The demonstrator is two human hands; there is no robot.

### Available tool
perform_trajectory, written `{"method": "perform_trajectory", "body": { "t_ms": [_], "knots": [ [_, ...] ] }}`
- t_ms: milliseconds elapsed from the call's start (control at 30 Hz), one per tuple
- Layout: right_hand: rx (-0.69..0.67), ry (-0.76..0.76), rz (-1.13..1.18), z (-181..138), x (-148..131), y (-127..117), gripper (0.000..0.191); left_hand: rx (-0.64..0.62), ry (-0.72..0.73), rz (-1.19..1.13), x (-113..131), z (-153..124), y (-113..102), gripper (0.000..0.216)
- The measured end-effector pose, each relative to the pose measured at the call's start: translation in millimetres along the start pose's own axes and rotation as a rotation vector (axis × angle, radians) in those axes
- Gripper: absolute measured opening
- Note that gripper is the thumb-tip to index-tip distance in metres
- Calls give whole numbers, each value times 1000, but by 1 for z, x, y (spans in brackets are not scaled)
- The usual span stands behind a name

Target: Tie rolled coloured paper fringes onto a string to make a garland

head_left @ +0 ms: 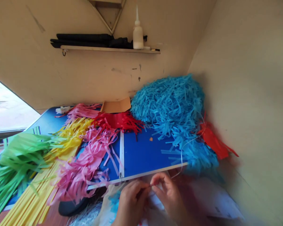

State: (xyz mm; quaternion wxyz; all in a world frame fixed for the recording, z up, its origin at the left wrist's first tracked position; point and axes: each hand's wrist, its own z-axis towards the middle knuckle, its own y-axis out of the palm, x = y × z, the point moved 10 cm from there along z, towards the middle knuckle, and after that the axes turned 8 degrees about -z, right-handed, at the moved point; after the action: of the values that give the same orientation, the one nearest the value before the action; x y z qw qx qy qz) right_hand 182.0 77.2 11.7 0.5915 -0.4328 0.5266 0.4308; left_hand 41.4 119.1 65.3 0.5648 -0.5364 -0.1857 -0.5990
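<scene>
While both hands are up close together just in front of the counter [143, 153], the real story is how much fringe is piled around them. Left hand [133, 197] and right hand [167, 192] have thumb and finger pinched, tips practically meeting. A thin white string [182, 153] drops down to the right hand, which looks closed on it; whatever the left one pinches is too small to make out. That string climbs across the big blue fringe heap [169, 100] toward a red-orange piece [213, 141] by the right wall, so blue strips lie all along its path. The heap takes over the back right of the counter and spills off the near edge, pretty close to the right hand. Left side's just as crowded: pink fringe [85, 166] nearest the left hand and hanging over the edge, then yellow strips [40, 191], then green fringe [25, 153] furthest out. Behind those you've got red fringe [118, 121], a folded piece of cardboard [116, 106] against the wall, more pink strips [82, 111] and some white clump [63, 110]. Below the front edge there's a black rounded thing [72, 206] with whitish shreds [87, 215] beside it, and the hands and forearms block part of what's under them. Up on the wall, a shelf [103, 48] holds a nozzle bottle [138, 37] and long black stuff [85, 40].
</scene>
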Motion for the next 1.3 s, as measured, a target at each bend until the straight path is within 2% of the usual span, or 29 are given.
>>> {"method": "perform_trajectory", "body": {
  "t_ms": [100, 167, 267, 333, 633, 733, 967, 1133, 1300],
  "knots": [
    [-64, 16, -30, 2, 0, 2, 18, 2, -24, 16, -5, -1, -2, 15],
    [-58, -18, -111, 4, -5, 0, 14, -31, -35, 28, -7, -2, 0, 6],
    [-34, -104, -210, 4, -15, -1, 12, -84, -56, 42, -8, -2, 3, 17],
    [-39, -123, -227, 4, -19, 0, 13, -92, -45, 55, -6, -2, 3, 9],
    [-17, -96, -253, 3, -20, -5, 13, -73, 79, 131, 13, 3, -2, 11],
    [-4, -96, -262, 2, -20, -5, 13, -22, 134, 194, 20, 2, -4, 10],
    [2, -162, -373, -5, -30, -4, 15, 62, 375, 158, 39, -4, -5, 17],
    [8, -202, -410, -7, -36, -4, 14, 92, 379, 152, 42, -2, -6, 14],
    [16, -242, -435, -9, -38, -4, 13, 65, 390, 166, 45, -1, -6, 15]
  ]
}}
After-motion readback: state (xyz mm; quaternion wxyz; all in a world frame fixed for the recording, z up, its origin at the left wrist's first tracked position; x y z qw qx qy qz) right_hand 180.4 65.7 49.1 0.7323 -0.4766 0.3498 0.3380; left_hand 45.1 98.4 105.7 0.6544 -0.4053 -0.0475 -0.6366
